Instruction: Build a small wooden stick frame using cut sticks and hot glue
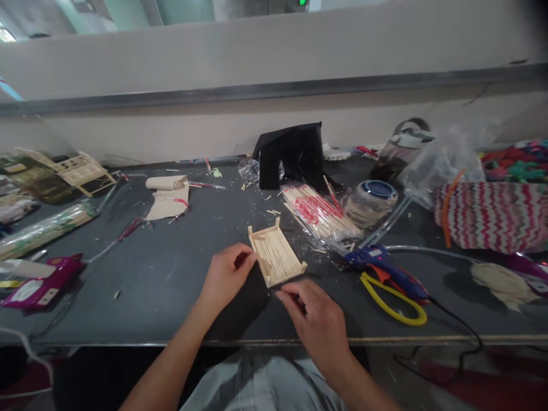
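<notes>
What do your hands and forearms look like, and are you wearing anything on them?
The left hand and right hand are bare: no gloves, no rings visible. Both forearms show no sleeve, watch or band.

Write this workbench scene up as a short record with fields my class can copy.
Object: tray of pale sticks, flat on the dark table, short upright posts at its corners
Left hand: fingertips at the tray's left side
Right hand: fingertips by its near edge; contact unclear
Tool: blue glue gun, right of the tray
Supplies: bagged sticks, beyond the tray, to its right
Far left: small stick-built model
</notes>
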Tool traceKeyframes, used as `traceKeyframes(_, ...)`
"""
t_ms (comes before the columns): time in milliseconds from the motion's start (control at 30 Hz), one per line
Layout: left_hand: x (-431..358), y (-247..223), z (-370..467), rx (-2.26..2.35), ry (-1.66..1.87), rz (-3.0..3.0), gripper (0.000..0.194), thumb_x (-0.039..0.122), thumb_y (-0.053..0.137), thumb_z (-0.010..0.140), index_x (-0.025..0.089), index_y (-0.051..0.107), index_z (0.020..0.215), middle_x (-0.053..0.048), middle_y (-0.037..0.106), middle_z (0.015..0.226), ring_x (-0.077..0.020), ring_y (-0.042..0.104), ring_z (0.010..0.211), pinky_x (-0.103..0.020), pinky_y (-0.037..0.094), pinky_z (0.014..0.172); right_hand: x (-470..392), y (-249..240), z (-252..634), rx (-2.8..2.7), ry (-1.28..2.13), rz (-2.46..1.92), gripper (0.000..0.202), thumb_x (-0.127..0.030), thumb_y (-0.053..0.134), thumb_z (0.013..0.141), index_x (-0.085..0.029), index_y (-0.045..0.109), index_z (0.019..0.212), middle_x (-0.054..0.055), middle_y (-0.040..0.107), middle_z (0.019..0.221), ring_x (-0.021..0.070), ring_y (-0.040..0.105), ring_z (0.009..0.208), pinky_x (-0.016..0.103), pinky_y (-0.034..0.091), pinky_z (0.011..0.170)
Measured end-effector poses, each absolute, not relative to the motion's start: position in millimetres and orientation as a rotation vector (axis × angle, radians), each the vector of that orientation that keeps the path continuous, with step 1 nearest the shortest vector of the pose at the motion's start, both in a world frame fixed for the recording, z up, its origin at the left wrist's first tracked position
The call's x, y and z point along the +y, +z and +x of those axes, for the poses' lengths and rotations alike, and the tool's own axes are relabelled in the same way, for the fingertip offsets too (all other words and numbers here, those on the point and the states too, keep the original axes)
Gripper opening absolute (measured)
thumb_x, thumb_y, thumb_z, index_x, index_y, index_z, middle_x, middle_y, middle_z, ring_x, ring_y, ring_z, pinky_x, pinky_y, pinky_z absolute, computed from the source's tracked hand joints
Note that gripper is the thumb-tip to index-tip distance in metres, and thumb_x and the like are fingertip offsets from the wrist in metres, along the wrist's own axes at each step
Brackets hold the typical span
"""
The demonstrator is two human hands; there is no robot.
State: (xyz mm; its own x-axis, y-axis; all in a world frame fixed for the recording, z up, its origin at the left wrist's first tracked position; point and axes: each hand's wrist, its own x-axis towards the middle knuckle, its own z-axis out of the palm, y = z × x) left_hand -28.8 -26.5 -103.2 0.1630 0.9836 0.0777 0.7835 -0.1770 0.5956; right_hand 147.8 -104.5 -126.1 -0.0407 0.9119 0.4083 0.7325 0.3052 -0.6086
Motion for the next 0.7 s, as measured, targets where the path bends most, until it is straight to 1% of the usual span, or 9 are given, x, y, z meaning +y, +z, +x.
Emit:
traceKeyframes(67, -37, -105, -34, 1.478, 0.813, 1.987, 0.014, 0.025, 0.053, 0.089, 0.020, 0.066, 0.092, -0.002, 0.066, 0.087, -0.0134, 0.061, 0.076, -0.024, 0.047, 0.069, -101, -127, 146, -1.824, 0.330, -1.493, 0.010, -0.025, 0.055, 0.091, -0.020, 0.064, 0.092, 0.002, 0.068, 0.080, 0.0159, 0.063, 0.071, 0.026, 0.047, 0.066)
traceKeyframes(133, -43, -108, -37, 1.273, 0.948, 1.924, 0.015, 0.022, 0.057, 0.086, 0.021, 0.068, 0.097, -0.004, 0.064, 0.093, -0.0143, 0.061, 0.082, -0.026, 0.049, 0.073, -98, -127, 143, -1.833, 0.355, -1.512, 0.015, -0.026, 0.058, 0.089, -0.020, 0.063, 0.102, 0.003, 0.067, 0.085, 0.0164, 0.062, 0.072, 0.026, 0.048, 0.066)
traceKeyframes(200, -45, -110, -38, 1.134, 0.982, 1.888, 0.018, 0.021, 0.061, 0.085, 0.022, 0.070, 0.100, -0.005, 0.062, 0.098, -0.0161, 0.061, 0.091, -0.030, 0.050, 0.082, -97, -127, 140, -1.842, 0.387, -1.530, 0.020, -0.027, 0.061, 0.088, -0.020, 0.063, 0.106, 0.003, 0.067, 0.086, 0.0167, 0.062, 0.071, 0.027, 0.047, 0.065)
traceKeyframes(267, -45, -111, -37, 1.041, 0.952, 1.879, 0.020, 0.021, 0.063, 0.084, 0.025, 0.071, 0.102, -0.006, 0.062, 0.102, -0.0176, 0.060, 0.098, -0.034, 0.049, 0.088, -96, -127, 137, -1.852, 0.419, -1.549, 0.018, -0.026, 0.061, 0.087, -0.020, 0.063, 0.104, 0.003, 0.067, 0.085, 0.0168, 0.061, 0.069, 0.027, 0.047, 0.063)
traceKeyframes(367, -43, -111, -35, 0.920, 0.879, 1.872, 0.025, 0.022, 0.066, 0.083, 0.028, 0.070, 0.108, -0.005, 0.061, 0.104, -0.0186, 0.059, 0.101, -0.036, 0.048, 0.091, -94, -128, 135, -1.864, 0.436, -1.579, 0.014, -0.020, 0.060, 0.085, -0.019, 0.064, 0.099, 0.003, 0.066, 0.083, 0.0168, 0.061, 0.067, 0.027, 0.045, 0.060)
traceKeyframes(467, -42, -113, -34, 0.884, 0.847, 1.852, 0.028, 0.021, 0.067, 0.083, 0.029, 0.069, 0.110, -0.005, 0.060, 0.104, -0.0184, 0.058, 0.100, -0.036, 0.048, 0.091, -93, -129, 134, -1.868, 0.446, -1.593, 0.012, -0.015, 0.060, 0.083, -0.019, 0.064, 0.093, 0.003, 0.066, 0.080, 0.0171, 0.061, 0.067, 0.026, 0.043, 0.059)
traceKeyframes(600, -42, -118, -34, 0.875, 0.848, 1.808, 0.027, 0.022, 0.067, 0.083, 0.029, 0.069, 0.109, -0.004, 0.060, 0.103, -0.0173, 0.059, 0.098, -0.033, 0.049, 0.087, -93, -131, 134, -1.857, 0.489, -1.560, 0.012, -0.011, 0.059, 0.082, -0.019, 0.063, 0.089, 0.002, 0.065, 0.079, 0.0168, 0.061, 0.069, 0.026, 0.042, 0.060)
traceKeyframes(700, -40, -120, -33, 0.873, 0.862, 1.790, 0.024, 0.022, 0.067, 0.083, 0.027, 0.070, 0.106, -0.004, 0.060, 0.100, -0.0160, 0.060, 0.094, -0.030, 0.049, 0.083, -92, -131, 133, -1.838, 0.493, -1.547, 0.010, -0.012, 0.058, 0.084, -0.020, 0.063, 0.086, 0.001, 0.064, 0.076, 0.0160, 0.060, 0.067, 0.025, 0.041, 0.059)
